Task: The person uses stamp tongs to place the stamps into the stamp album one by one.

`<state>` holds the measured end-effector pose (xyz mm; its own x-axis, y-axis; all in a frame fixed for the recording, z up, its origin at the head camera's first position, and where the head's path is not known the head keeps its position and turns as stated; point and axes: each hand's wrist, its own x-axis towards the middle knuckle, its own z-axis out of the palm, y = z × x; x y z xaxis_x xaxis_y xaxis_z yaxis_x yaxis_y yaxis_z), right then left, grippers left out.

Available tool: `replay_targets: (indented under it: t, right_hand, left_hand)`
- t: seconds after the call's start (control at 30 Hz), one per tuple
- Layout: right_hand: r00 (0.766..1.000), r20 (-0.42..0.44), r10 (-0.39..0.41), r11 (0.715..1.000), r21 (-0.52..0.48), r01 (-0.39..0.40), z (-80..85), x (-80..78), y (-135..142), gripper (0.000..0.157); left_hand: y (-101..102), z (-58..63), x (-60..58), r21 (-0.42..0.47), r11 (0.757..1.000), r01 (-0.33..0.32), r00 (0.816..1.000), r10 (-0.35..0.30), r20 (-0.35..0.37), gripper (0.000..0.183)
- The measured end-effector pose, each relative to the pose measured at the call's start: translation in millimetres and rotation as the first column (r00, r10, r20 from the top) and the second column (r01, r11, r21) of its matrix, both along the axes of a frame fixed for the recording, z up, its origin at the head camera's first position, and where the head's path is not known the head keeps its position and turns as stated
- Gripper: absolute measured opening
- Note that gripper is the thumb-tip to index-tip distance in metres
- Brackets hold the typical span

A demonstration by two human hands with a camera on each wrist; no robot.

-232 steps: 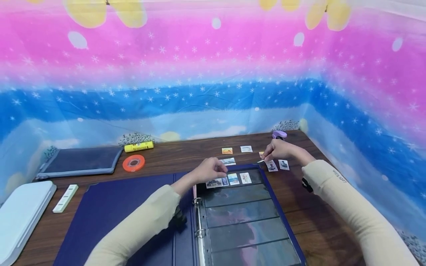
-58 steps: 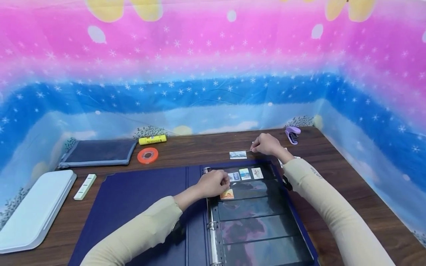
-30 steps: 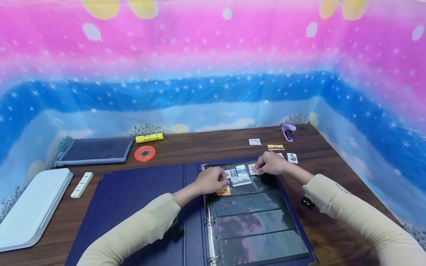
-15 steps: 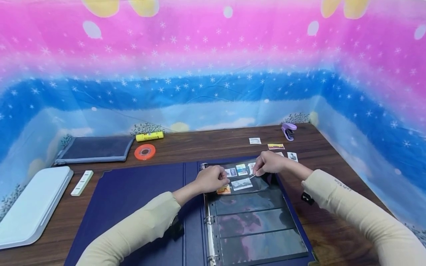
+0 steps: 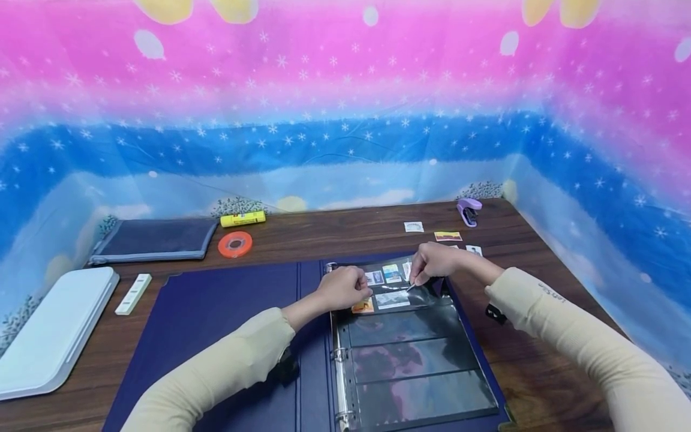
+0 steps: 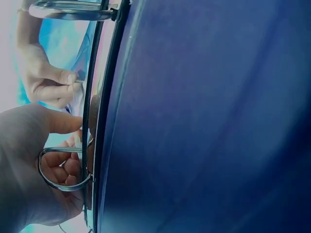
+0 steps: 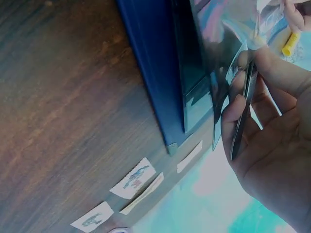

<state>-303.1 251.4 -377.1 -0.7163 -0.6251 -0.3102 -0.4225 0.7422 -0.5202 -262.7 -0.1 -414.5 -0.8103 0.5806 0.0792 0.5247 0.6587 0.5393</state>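
Note:
In the head view, a blue ring binder point(image 5: 232, 312) lies open with a black page of clear pockets point(image 5: 421, 360). My right hand point(image 5: 436, 262) grips metal tweezers point(image 7: 243, 111), their tips at the right end of a grey landscape stamp point(image 5: 393, 300) in the second row. My left hand point(image 5: 342, 289) pinches the clear pocket's edge near the rings, beside an orange stamp point(image 5: 363, 306). Above, the top row bears several stamps, including a blue one point(image 5: 391, 273); my hands partly cover that row. The left wrist view shows my left thumb point(image 6: 65, 122) against the page edge.
Loose stamps lie beyond the binder, among them a pale one point(image 5: 413, 227) and a yellow-red one point(image 5: 447, 236). A purple stapler point(image 5: 468, 212) stands behind them. To the left are orange tape point(image 5: 235, 245), a glue stick point(image 5: 243, 219), a mesh pouch point(image 5: 156, 240) and a white case point(image 5: 59, 330).
The orange stamp, then the landscape stamp, came from the table onto the second row. My right hand followed with the tweezers; the landscape stamp has slid slightly lower. My left hand stays at the page.

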Motion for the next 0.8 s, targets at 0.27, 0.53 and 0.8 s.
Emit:
replay_targets:
  t: [0.27,0.53,0.8]
  right_hand:
    - [0.996,0.08,-0.034,0.998,-0.053,0.038,-3.9,-3.7,16,0.011]
    - [0.991,-0.002,-0.131,0.987,-0.091,0.131,-4.6,-1.0,43,0.015]
    - [0.94,-0.117,-0.322,0.945,-0.106,0.31,1.9,-0.8,81,0.018]
  left_hand:
    - [5,3.6,2.9,-0.061,0.997,0.039,0.996,-0.044,-0.082,0.022]
    - [8,6.9,1.6,-0.132,0.989,0.072,0.992,-0.086,-0.096,0.013]
    - [25,17.7,-7.4,-0.208,0.96,0.186,0.982,-0.187,0.015,0.015]
